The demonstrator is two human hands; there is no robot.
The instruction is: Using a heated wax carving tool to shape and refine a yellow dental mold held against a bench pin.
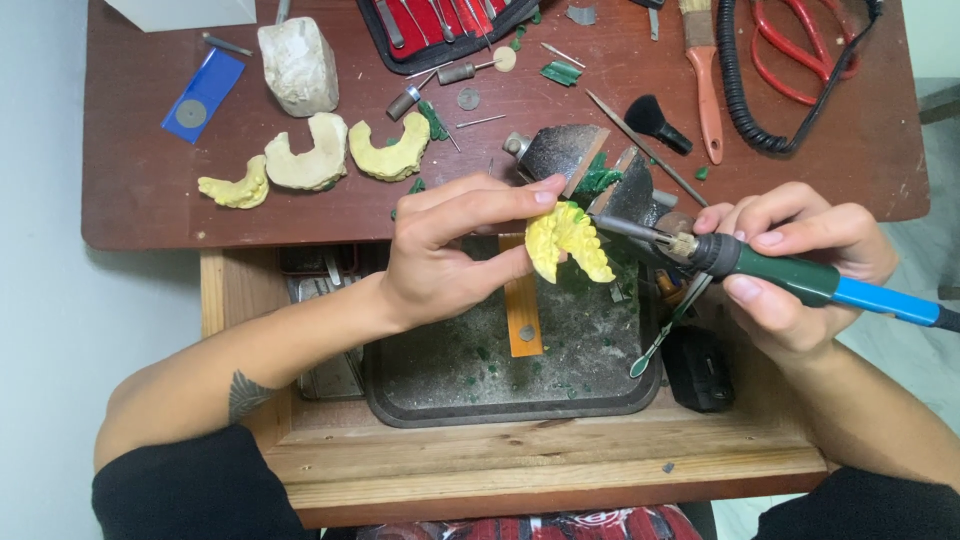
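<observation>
Yellow dental cast (567,243) pinched in left hand (445,250); right hand (790,265), clamped on handpiece (800,280), should keep its tip light and steady

dark brown wooden desk (150,190), pale wooden drawer frame (520,465), light floor (40,300)

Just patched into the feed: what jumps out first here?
At centre, the left hand pinches a yellow dental cast over a dusty dark tray. The right hand holds a green-and-blue handpiece, its tip at the cast. Three more pale casts lie upper left on the brown tabletop.
</observation>
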